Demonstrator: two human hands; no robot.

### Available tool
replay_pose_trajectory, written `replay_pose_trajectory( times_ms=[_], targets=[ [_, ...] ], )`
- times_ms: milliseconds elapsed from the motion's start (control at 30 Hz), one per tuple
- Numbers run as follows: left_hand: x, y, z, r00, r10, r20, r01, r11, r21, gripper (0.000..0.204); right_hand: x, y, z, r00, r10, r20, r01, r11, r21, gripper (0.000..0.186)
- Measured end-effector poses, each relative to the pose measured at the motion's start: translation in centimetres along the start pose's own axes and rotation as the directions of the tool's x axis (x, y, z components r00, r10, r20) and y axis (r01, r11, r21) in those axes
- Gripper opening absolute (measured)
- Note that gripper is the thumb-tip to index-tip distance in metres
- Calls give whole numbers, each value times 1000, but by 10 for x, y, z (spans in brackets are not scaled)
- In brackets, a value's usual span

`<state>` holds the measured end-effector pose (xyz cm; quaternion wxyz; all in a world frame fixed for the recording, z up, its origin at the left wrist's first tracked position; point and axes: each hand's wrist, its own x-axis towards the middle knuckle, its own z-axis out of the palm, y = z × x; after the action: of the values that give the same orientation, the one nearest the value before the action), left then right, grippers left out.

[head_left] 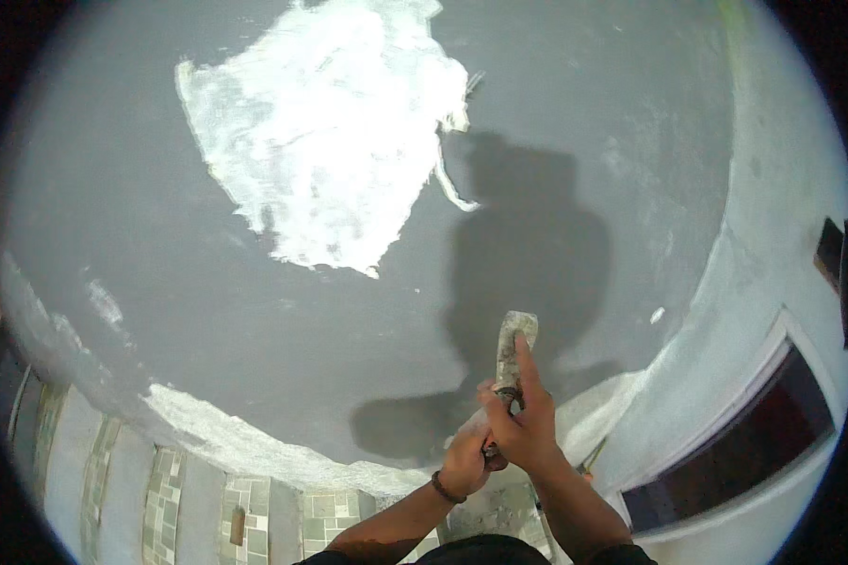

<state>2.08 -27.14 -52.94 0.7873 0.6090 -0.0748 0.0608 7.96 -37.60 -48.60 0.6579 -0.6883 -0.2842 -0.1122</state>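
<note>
In my right hand (528,414) is a putty knife (515,344) with a plaster-smeared blade pointing up toward the wall. The index finger lies stretched along the blade while the other fingers curl round the tool. Just below and to the left, my left hand (471,461) is closed round a dark handle (491,449). Whether that handle belongs to the same knife or to a second tool cannot be told. Ahead stands a grey wall (349,367), bearing a large, ragged patch of white putty (320,141). The blade is apart from this patch.
Steps with patterned tiles (165,499) run along the lower left, and a small brownish cylinder (237,525) is on one. At the right is a dark window (735,461) in a pale frame. My shadow (528,254) falls across the wall.
</note>
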Motion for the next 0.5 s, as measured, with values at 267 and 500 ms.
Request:
replay_pose_trajectory(
  times_ms=[267, 500],
  targets=[
    [-1, 44, -52, 979, 75, -191, -110, 978, -176, 23, 59, -51, 59, 939, -314, 140, 331, 936, -122, 80],
    [3, 86, -84, 856, 70, -513, -205, 955, -212, 29, 79, -61, 120, 978, -83, 192, 123, 971, -206, 80]
  ],
)
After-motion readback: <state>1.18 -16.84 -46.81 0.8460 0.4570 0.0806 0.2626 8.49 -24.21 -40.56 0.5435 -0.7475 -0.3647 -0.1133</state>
